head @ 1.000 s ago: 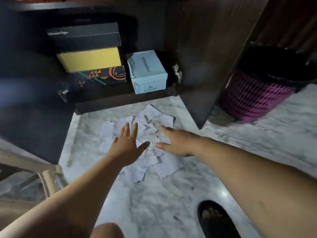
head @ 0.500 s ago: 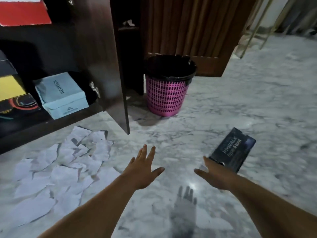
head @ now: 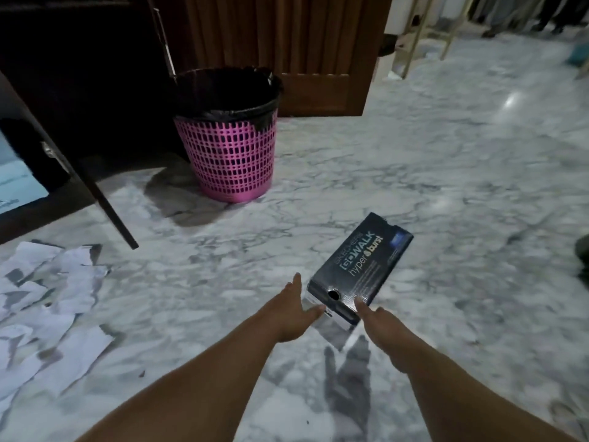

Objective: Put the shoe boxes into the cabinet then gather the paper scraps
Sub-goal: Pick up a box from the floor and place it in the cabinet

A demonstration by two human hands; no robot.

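1. While the paper scraps [head: 47, 301] lie strewn over the marble floor [head: 446, 173] at the near left, just in front of the open cabinet [head: 38, 173], a pale blue box shows inside that cabinet at the left edge, and its dark door [head: 79, 173] juts out edge-on toward the viewer
2. Right of the door a pink mesh bin [head: 231, 154] with a black liner stands on the floor, well apart from both hands
3. Near centre, the left hand [head: 294, 309] reaches forward with fingers spread and nothing in it; its fingertips are at the left near corner of the dark shoe box [head: 363, 269], touching or just short, I cannot tell which
4. That box lies flat on the floor, directly ahead of both hands, its long axis running from the near end away to the far right; the short end with a round hole faces the person
5. At the right near corner the right hand [head: 377, 323] is likewise open and empty, a fingertip just meeting the box edge; both hands look about equally near, so a two-handed lift from the near end seems likely
6. Farther right the floor is glossy and bare; a wooden door and pale furniture legs stand at the far side
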